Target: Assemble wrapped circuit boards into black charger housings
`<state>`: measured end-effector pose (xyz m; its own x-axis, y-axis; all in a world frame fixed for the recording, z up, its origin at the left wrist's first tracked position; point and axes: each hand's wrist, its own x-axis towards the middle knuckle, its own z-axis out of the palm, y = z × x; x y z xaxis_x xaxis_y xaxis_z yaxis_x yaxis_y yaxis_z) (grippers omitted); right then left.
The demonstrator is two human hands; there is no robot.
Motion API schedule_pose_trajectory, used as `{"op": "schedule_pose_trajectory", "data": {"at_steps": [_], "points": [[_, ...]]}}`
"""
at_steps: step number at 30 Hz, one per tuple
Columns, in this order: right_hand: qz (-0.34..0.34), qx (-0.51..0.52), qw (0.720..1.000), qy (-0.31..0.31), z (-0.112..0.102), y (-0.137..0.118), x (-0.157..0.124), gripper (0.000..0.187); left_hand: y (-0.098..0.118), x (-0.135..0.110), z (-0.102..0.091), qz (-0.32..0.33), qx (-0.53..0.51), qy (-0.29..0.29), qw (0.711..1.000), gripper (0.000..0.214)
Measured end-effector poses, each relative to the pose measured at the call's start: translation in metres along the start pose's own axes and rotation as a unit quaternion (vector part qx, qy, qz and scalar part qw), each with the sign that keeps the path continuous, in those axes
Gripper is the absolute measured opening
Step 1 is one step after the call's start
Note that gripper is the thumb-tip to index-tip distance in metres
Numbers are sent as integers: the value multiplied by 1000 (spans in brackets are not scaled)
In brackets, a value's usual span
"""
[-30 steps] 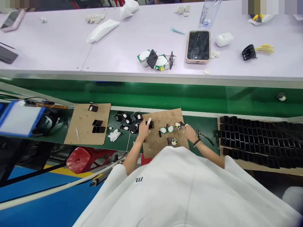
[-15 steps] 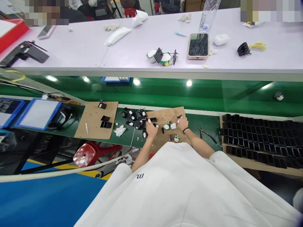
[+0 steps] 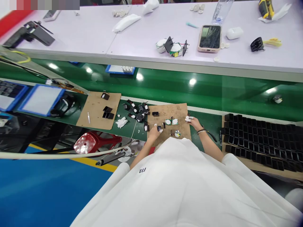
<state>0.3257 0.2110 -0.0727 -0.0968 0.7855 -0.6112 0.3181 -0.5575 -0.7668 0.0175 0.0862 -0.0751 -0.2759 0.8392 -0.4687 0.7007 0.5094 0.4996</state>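
Note:
My left hand (image 3: 153,134) is closed on a small black box-shaped housing (image 3: 159,128) low over the cardboard sheet (image 3: 176,108). White covers show on its fingertips. At the sheet's right edge is my right hand (image 3: 194,122), white-tipped fingers pressed together; a tiny dark bit shows by them, but what they hold is unclear. Between the hands lie two round-faced green-and-white circuit boards (image 3: 171,121) and a narrow black piece (image 3: 164,125). Closer to me sits another board with a yellow part (image 3: 177,133). A black housing (image 3: 155,113) rests beyond my left hand.
Left of the sheet is a pile of black housings with boards (image 3: 137,112) beside crumpled white tissue (image 3: 121,122). Pliers (image 3: 211,134) lie near my right forearm. Rows of black cases (image 3: 260,138) fill the right. A raised white shelf (image 3: 142,41) runs across the back, holding a phone (image 3: 210,37).
My right hand has moved right, from over the cardboard to its edge, nearer the pliers. My left hand has shifted slightly right and toward me with the black housing. The camera view has tilted down.

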Motion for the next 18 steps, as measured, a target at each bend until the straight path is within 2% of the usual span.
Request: {"op": "schedule_pose_trajectory", "data": {"at_steps": [5, 8, 10, 12, 15, 18], "points": [[-10, 151, 988, -4, -6, 21, -44, 38, -1, -14, -5, 17, -36, -5, 999, 42], [-31, 220, 975, -21, -4, 22, -69, 38, 9, -21, -14, 51, -67, 19, 996, 35], [-44, 254, 965, -35, -1, 18, -83, 38, 23, -27, -24, 74, -91, 43, 992, 34], [-55, 280, 957, -51, 1, 9, -94, 39, 41, -38, -38, 101, -117, 70, 986, 43], [-62, 303, 948, -76, 3, -11, -108, 42, 72, -63, -63, 153, -159, 99, 970, 64], [-60, 320, 938, -117, 6, -35, -127, 47, 103, -93, -81, 220, -239, 97, 941, 67]]}}
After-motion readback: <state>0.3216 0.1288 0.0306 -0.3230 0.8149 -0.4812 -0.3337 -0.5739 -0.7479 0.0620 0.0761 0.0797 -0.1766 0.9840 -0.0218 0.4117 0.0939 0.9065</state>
